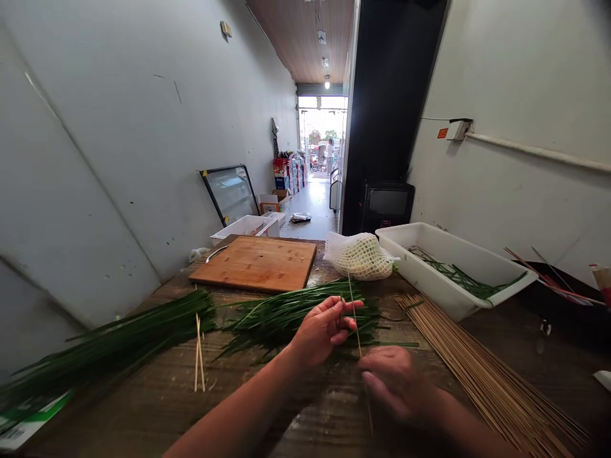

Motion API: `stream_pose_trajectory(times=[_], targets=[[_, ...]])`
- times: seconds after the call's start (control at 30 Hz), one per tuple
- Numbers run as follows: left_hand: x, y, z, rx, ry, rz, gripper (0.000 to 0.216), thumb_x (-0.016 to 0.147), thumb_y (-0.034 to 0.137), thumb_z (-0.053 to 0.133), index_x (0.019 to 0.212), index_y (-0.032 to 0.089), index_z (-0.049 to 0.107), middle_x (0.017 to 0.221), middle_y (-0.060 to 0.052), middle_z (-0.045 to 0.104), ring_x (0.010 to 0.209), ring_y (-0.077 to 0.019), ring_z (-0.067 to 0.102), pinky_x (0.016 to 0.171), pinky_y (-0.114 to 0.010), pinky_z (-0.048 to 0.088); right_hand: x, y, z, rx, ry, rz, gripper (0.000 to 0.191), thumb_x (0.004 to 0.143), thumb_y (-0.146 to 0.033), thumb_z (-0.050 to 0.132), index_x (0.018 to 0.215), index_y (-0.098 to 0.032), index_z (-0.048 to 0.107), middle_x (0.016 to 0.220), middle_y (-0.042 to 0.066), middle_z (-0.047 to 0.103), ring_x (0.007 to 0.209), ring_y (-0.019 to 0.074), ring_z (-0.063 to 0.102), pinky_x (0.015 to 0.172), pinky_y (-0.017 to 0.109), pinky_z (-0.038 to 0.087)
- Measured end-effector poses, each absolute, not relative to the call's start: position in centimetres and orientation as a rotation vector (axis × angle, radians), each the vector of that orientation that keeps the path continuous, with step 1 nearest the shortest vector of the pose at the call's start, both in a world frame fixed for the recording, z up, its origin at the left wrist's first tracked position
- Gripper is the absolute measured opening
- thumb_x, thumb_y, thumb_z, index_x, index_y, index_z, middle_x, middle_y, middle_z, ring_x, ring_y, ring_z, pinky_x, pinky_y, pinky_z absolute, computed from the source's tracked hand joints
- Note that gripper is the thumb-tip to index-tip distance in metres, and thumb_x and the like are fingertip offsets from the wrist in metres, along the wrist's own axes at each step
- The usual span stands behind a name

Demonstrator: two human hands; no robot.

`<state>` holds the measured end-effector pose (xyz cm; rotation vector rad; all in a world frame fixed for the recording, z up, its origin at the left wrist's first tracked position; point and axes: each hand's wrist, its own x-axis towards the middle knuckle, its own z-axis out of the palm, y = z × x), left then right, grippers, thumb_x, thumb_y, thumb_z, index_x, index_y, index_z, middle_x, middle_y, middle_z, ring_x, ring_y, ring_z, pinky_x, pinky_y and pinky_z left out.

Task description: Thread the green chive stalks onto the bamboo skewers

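My left hand (327,329) hovers over a pile of green chives (286,315) in the middle of the wooden table (143,407), fingers pinched on a chive leaf beside a thin bamboo skewer (354,318). My right hand (394,381), blurred by motion, grips the lower part of that skewer, which stands nearly upright between the two hands. A second, bigger bundle of chives (114,343) lies at the left. Two loose skewers (199,353) lie between the piles.
A wide spread of bamboo skewers (487,375) lies at the right. Behind it stands a white tub (449,292) holding a few chives. A wooden cutting board (258,263) and a white mesh bag (360,256) lie at the back. A person stands in the far doorway.
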<state>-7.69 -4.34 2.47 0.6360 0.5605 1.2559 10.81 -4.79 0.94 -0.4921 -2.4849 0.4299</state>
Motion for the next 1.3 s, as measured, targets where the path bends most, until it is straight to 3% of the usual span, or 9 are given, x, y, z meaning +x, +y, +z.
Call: stream_pose_trajectory(times=[0.17,0.33,0.4,0.5,0.67,0.8,0.93,1.1,1.3], targets=[[-7.1,-4.5,2.4,0.673,0.603,1.356,0.029,0.07,0.026,0.072,0.081,0.014,0.048,0.077,-0.004,0.064,0.061,-0.0092,0.06,0.048,-0.015,0.039,10.5,-3.9,0.3,-0.946,-2.292,0.721,0.032,0.084,-0.034,0.052,0.057,-0.018,0.047,0.052,-0.003,0.049,0.049,0.0086,0.044,0.047,0.02,0.035],[-5.4,-5.0,1.5,0.726,0.559,1.23,0.032,0.068,0.03,0.073,0.079,0.014,0.048,0.076,-0.004,0.065,0.061,-0.0118,0.063,0.052,-0.019,0.045,9.8,-3.2,0.0,-0.866,-1.805,1.415,0.035,0.075,-0.05,0.062,0.075,-0.019,0.045,0.067,-0.003,0.054,0.052,0.0097,0.052,0.047,0.022,0.045],[-5.3,-5.0,1.5,0.735,0.556,1.191,0.034,0.066,0.031,0.075,0.08,0.014,0.049,0.08,-0.006,0.066,0.061,-0.0129,0.064,0.048,-0.018,0.042,10.1,-2.9,0.2,-0.859,-1.673,1.528,0.036,0.078,-0.052,0.058,0.087,-0.018,0.049,0.069,-0.002,0.056,0.044,0.0072,0.048,0.039,0.02,0.041],[-5.8,-4.7,1.6,0.758,0.675,1.291,0.037,0.063,0.034,0.076,0.082,0.013,0.051,0.091,-0.009,0.067,0.065,-0.0141,0.065,0.039,-0.014,0.033,11.3,-2.1,0.6,-0.965,-1.662,1.225,0.034,0.086,-0.049,0.048,0.098,-0.018,0.057,0.063,-0.003,0.056,0.034,0.0048,0.037,0.031,0.018,0.03],[-6.9,-3.7,0.8,0.832,0.992,1.532,0.037,0.064,0.037,0.073,0.082,0.01,0.057,0.068,-0.003,0.063,0.044,-0.0043,0.048,0.035,-0.014,0.028,12.5,-1.8,0.9,-0.901,-2.0,0.454,0.034,0.091,-0.029,0.043,0.122,-0.021,0.056,0.065,0.001,0.062,0.054,0.0113,0.057,0.053,0.021,0.049],[-7.1,-3.6,0.4,0.87,1.054,1.597,0.037,0.065,0.037,0.071,0.087,0.01,0.059,0.066,-0.002,0.062,0.044,-0.0044,0.046,0.036,-0.014,0.028,11.7,-2.5,0.7,-0.745,-2.2,0.322,0.03,0.091,-0.019,0.04,0.112,-0.02,0.061,0.099,0.008,0.066,0.086,0.0156,0.064,0.075,0.028,0.053],[-7.2,-3.9,0.7,0.905,1.088,1.633,0.035,0.066,0.037,0.07,0.086,0.01,0.06,0.066,-0.002,0.062,0.045,-0.0051,0.048,0.037,-0.015,0.029,11.7,-2.5,0.2,-0.783,-2.33,0.269,0.03,0.09,-0.019,0.043,0.113,-0.022,0.062,0.096,0.007,0.071,0.081,0.0165,0.067,0.07,0.027,0.055],[-7.3,-3.9,0.8,0.922,1.132,1.618,0.033,0.067,0.036,0.07,0.085,0.01,0.061,0.067,-0.003,0.063,0.044,-0.0051,0.049,0.035,-0.014,0.028,11.9,-2.5,-0.3,-0.742,-2.374,0.293,0.04,0.09,-0.014,0.041,0.126,-0.025,0.054,0.106,0.005,0.069,0.088,0.016,0.067,0.076,0.028,0.054],[-7.3,-4.0,0.5,0.94,1.169,1.607,0.03,0.067,0.035,0.069,0.081,0.01,0.061,0.069,-0.004,0.065,0.047,-0.0067,0.053,0.037,-0.015,0.033,11.9,-3.0,0.1,-0.898,-2.313,0.192,0.036,0.09,-0.014,0.041,0.121,-0.02,0.058,0.098,0.008,0.068,0.087,0.0172,0.066,0.077,0.028,0.053]])
